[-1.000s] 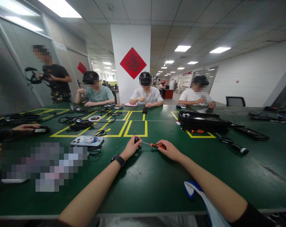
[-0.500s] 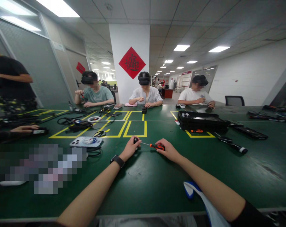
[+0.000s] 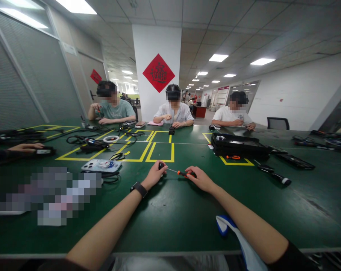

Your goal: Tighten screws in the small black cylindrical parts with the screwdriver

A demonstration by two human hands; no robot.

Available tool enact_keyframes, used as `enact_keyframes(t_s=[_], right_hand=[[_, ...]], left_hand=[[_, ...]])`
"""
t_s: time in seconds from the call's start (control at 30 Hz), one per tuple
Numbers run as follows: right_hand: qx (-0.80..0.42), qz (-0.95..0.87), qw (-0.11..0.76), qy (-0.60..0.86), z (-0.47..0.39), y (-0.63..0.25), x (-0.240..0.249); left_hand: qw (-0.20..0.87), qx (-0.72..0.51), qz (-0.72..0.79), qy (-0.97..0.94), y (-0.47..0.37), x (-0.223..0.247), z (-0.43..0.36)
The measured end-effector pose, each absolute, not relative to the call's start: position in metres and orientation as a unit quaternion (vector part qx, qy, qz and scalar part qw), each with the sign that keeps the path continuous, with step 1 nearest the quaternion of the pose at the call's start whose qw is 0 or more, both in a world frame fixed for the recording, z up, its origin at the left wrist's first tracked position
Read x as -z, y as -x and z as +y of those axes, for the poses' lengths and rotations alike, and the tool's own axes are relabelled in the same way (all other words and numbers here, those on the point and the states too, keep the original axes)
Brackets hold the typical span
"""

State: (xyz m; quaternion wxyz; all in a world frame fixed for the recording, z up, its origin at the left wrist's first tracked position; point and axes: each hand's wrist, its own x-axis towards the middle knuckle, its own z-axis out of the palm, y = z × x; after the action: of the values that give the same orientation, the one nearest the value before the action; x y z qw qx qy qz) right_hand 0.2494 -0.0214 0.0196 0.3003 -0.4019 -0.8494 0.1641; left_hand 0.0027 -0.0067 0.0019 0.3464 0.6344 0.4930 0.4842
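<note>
My left hand is closed around a small dark object, mostly covered by the fingers, so its kind does not show. In my right hand is a screwdriver with an orange and black handle, held between thumb and fingers. Its thin metal shaft points left, and the tip reaches the dark object at my left fingers. Whether the tip sits in a screw is too small to tell. Both hands are low over the green table.
Right of my hands stands a black open case, with an orange tool before it. A phone and cables lie left. A blue-and-white item lies under my right forearm. Across the table sit three people; another person's hand is at left.
The view has shifted slightly, and the standing person at the far left is out of sight. My right fingers have changed position on the screwdriver handle; my left hand keeps its hold.
</note>
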Motion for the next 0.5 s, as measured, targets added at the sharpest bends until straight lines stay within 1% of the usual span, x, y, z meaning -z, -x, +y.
enact_keyframes(t_s=[0.13, 0.37, 0.5], right_hand=[[-0.168, -0.853, 0.299, 0.393, -0.019, -0.25, -0.019], [-0.146, -0.848, 0.351, 0.369, -0.018, -0.241, -0.01], [-0.135, -0.849, 0.352, 0.37, -0.019, -0.236, -0.011]], left_hand=[[0.351, -0.484, 0.494, -0.632, -0.002, -0.001, -0.005], [0.363, -0.484, 0.491, -0.627, 0.0, 0.0, -0.004], [0.356, -0.488, 0.49, -0.629, -0.001, -0.001, -0.005]])
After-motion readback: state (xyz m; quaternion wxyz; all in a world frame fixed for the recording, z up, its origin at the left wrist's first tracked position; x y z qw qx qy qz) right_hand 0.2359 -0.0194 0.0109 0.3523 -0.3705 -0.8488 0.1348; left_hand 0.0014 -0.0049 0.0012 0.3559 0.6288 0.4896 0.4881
